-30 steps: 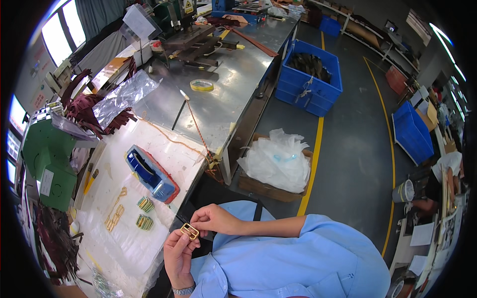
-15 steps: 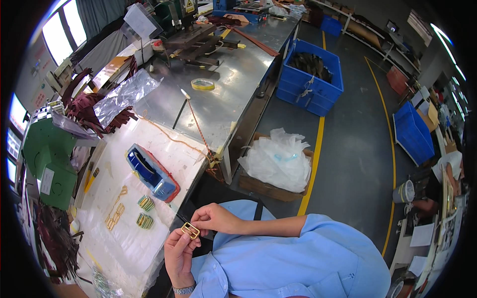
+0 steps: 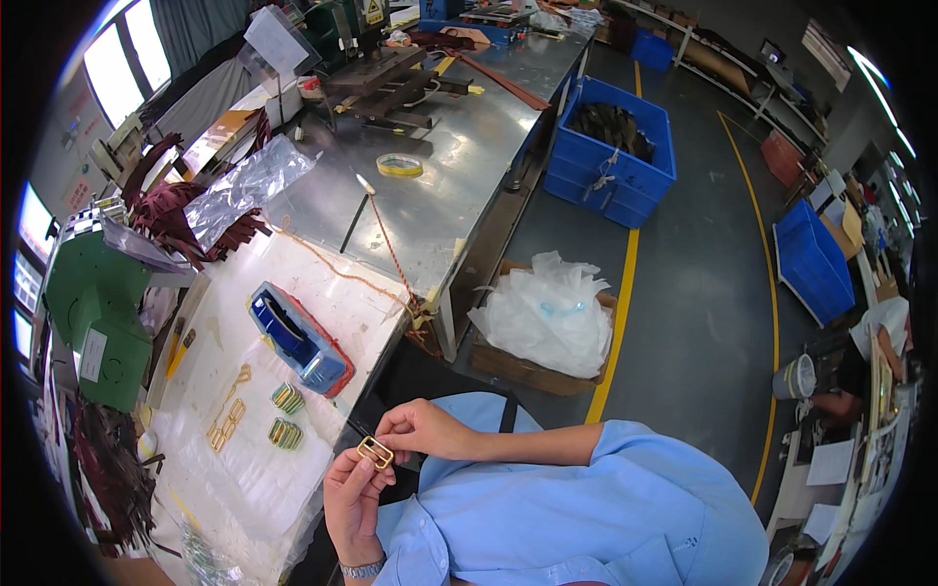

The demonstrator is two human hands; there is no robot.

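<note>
Left hand point(image 3: 354, 491): pinched on a gold buckle point(image 3: 375, 453)
Right hand point(image 3: 422, 430): clamped on the same buckle's right side
Gold buckle: between both hands, near the table point(image 3: 363, 317)

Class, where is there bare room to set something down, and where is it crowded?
On the metal tabletop, the patch between the yellow tape roll and the right edge looks bare. The floor is open between its yellow lines. The white worktop's near part is crowded: blue tape dispenser, two striped stacks and gold pieces lie close together.
</note>
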